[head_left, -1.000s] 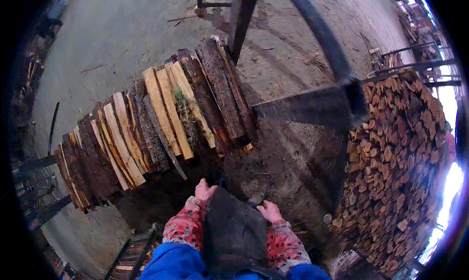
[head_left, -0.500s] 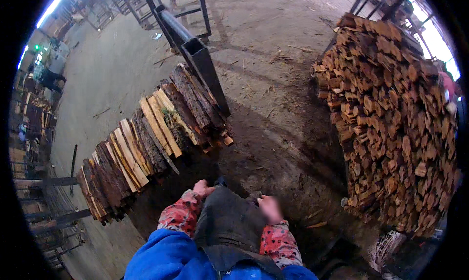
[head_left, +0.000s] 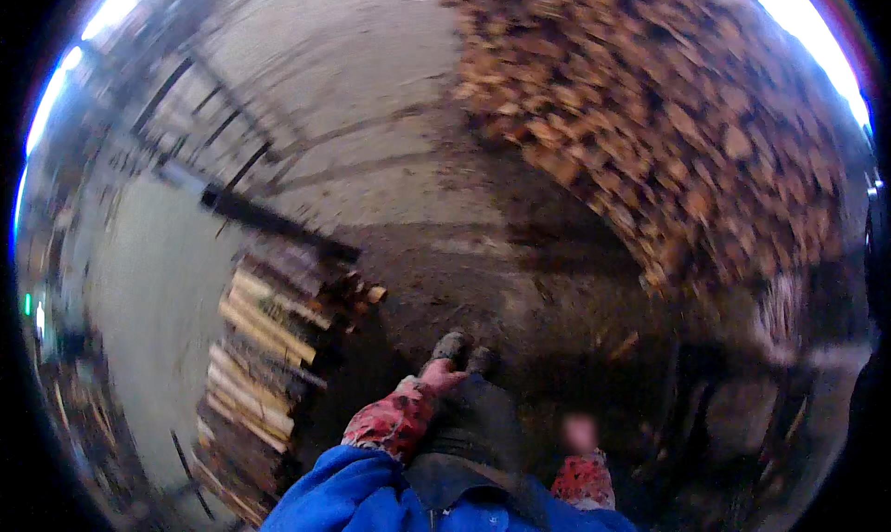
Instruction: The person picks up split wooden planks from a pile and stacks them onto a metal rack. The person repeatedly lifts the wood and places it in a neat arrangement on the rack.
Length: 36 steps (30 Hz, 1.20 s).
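Observation:
My left hand point(head_left: 442, 376) is in front of my body, beside the upper edge of a dark apron point(head_left: 469, 425). Its fingers reach across toward the apron and look loosely stretched, with nothing seen in them. Out to the right, away from the apron, is my right hand point(head_left: 580, 433). It is blurred, so its fingers cannot be made out. To the left, split logs point(head_left: 264, 323) lie side by side in a row, some bark-covered and some pale. A dark metal post point(head_left: 278, 224) stands at the row's far end.
A tall stack of split firewood point(head_left: 650, 115) fills the far right. My shoes point(head_left: 452, 346) are on a dark dirt floor point(head_left: 445, 286) with wood scraps. Metal frames point(head_left: 218, 124) stand at the far left. Dark shapes lie at the lower right, smeared by motion.
The view has swung to the right, so the log row sits further left and the firewood stack nearer the middle. My right hand has moved away from the apron, out to the right.

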### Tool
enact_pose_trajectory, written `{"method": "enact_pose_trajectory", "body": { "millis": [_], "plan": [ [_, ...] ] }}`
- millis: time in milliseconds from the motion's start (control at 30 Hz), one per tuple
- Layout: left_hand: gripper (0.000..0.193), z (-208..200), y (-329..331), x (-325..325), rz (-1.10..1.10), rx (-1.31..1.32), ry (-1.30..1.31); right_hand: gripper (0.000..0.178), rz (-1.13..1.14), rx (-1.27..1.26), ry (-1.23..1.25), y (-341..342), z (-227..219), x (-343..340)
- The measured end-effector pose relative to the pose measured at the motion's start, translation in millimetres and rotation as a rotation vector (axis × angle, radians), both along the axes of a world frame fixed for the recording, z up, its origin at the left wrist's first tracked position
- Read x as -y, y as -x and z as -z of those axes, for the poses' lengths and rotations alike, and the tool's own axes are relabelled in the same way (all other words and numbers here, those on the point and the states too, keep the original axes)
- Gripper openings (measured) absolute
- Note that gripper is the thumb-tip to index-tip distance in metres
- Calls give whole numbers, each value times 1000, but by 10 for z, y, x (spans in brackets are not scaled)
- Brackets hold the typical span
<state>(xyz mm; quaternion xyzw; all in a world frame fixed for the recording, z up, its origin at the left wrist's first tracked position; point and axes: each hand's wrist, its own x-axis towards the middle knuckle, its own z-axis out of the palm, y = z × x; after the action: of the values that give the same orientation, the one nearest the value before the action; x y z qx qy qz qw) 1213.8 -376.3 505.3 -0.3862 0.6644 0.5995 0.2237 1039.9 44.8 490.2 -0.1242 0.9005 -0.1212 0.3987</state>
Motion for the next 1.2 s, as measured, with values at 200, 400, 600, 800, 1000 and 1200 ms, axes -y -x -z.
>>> {"method": "enact_pose_trajectory", "body": {
  "millis": [200, 400, 600, 800, 1000, 1200],
  "plan": [
    [32, 121, -232, 712, -136, -30, -202, 20, 422, 156, -30, -1104, -86, 34],
    [31, 388, -253, 1220, -26, 163, -222, 21, 724, 180, 43, -1629, -75, 168],
    [31, 841, 526, 1166, 126, 193, -282, 21, 973, 161, 129, -1600, -13, -169],
    [33, 655, 1995, 259, 566, -181, -29, 22, 1092, 180, 230, -1285, 203, -623],
    [34, -116, 3016, -926, 609, 15, -69, 24, 1075, 130, 316, -1021, 309, -1257],
    [31, 80, 3216, -1137, 1523, 147, 600, 27, 795, -201, 496, -344, 363, -1842]
  ]
}}
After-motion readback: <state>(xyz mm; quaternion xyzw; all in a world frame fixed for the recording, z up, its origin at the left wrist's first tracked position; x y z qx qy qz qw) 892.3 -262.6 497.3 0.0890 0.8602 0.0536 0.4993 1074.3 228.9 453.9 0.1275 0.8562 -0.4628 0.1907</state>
